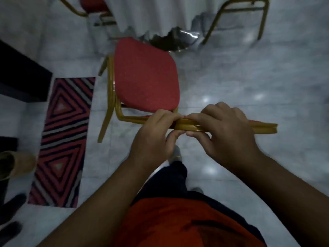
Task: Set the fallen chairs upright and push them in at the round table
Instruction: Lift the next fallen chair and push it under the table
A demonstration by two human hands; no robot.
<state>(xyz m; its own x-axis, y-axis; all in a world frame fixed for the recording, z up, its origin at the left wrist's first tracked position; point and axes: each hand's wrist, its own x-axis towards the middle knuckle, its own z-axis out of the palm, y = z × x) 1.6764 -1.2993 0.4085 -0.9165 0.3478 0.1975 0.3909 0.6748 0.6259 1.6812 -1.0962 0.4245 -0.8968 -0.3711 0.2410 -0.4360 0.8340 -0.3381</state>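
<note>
A chair with a red cushioned seat and gold metal frame stands on its legs in front of me, its seat pointing toward the white-draped round table. The top rail of its backrest runs across the middle of the view. My left hand and my right hand both grip that rail side by side, fingers curled over the top and thumbs underneath. The front edge of the seat reaches the hem of the tablecloth. The chair's far legs are hidden under the seat.
Two more gold-framed chairs stand at the table, one at upper left with a red seat, one at upper right. A striped red rug lies at left beside dark furniture. The floor is glossy pale marble.
</note>
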